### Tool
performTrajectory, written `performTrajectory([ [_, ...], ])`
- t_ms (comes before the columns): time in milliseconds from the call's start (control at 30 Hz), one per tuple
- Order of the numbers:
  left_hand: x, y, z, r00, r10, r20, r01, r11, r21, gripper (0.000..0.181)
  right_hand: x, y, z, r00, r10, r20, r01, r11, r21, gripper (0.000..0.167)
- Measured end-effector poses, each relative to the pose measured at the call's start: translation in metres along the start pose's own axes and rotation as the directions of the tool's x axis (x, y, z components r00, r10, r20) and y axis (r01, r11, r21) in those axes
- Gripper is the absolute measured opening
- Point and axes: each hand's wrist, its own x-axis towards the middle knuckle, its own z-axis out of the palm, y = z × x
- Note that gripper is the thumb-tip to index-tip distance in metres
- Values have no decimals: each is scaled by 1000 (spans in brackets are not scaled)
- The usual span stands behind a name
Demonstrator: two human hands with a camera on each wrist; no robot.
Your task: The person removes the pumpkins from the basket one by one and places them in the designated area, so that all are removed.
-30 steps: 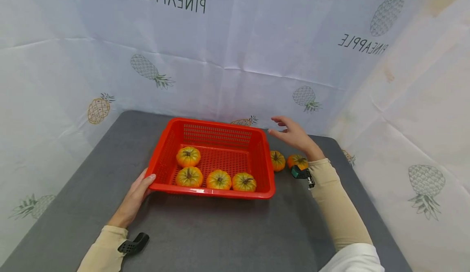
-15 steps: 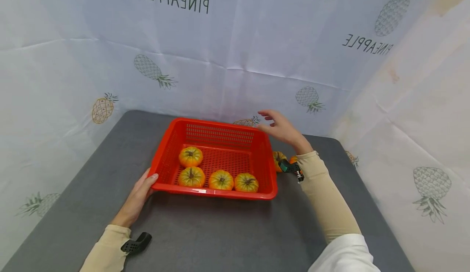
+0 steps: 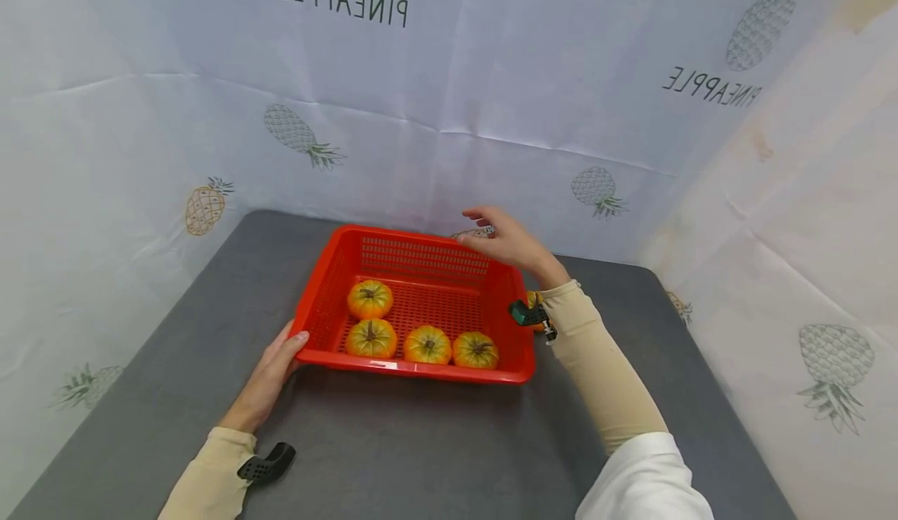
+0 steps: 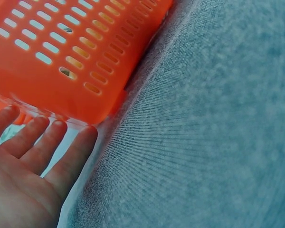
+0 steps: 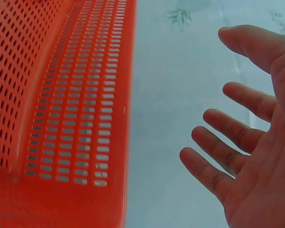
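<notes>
A red plastic basket (image 3: pixel 421 369) with slotted walls stands on the table. Several small orange-green pumpkins (image 3: pixel 369 299) lie inside it, along its left and near sides. At its near left corner my left hand (image 3: pixel 270 376) holds the rim, thumb on top; in the left wrist view, the fingertips (image 4: pixel 88 135) touch the rim's underside. Behind the basket's far right part hovers my right hand (image 3: pixel 512 241), fingers spread and holding nothing. The right wrist view shows that hand (image 5: pixel 261 161) apart from the basket wall (image 5: pixel 76 118).
Just right of the basket, another pumpkin (image 3: pixel 536 300) is mostly hidden by the right wrist and its strap. The grey table (image 3: pixel 407 450) extends around the basket. White pineapple-print cloth (image 3: pixel 421 76) hangs behind the table and along its sides.
My right hand has moved left, from above the pumpkins outside to behind the basket's far right rim, its forearm now covering more of them. The left hand keeps its hold on the basket.
</notes>
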Motion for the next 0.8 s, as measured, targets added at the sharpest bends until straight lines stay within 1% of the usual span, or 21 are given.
performTrajectory([
  [300,0,-2,0,1000,7,4,-7,1000,4,58,12,-15,13,998,-48,28,48,999,14,60],
  [433,1,-3,-2,1000,11,-2,-11,1000,-9,57,20,-24,20,998,-61,35,61,998,8,60],
  [600,0,-1,0,1000,16,-2,-16,999,-32,57,26,-34,29,997,-62,48,61,998,26,60],
  [800,1,1,1,1000,14,3,-14,1000,-18,56,32,-43,41,993,-98,63,95,994,52,61],
])
